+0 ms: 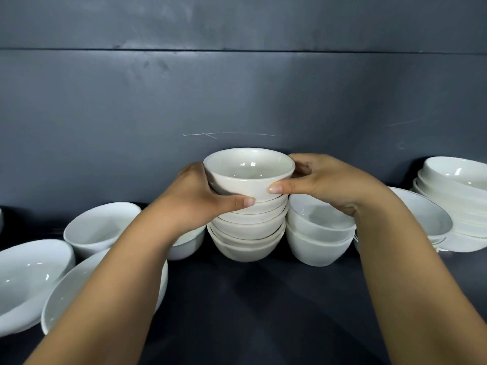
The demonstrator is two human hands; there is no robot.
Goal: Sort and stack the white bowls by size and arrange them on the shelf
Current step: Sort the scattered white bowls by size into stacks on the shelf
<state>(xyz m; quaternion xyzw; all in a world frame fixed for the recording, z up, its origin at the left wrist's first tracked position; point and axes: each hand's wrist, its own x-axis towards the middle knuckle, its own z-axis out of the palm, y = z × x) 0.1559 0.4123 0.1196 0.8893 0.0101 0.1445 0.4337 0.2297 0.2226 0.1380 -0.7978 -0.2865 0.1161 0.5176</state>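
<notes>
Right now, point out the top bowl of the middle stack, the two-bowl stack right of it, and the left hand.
top bowl (245, 186), head view, front outer wall.
two-bowl stack (313, 250), head view, lower bowl's wall.
left hand (196, 196), head view, back of hand.

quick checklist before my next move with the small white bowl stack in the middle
1. left hand grips the top small white ceramic bowl: ok.
2. right hand grips its opposite side: ok.
3. Top bowl fully seated in the stack of small white bowls below: cannot tell.
4. Stack rims level: not ok, lower ones look slightly uneven.
5. Gap to the neighbouring two-bowl white stack on the right: cannot tell, very close.
6. Stack base resting on the dark shelf: ok.
</notes>
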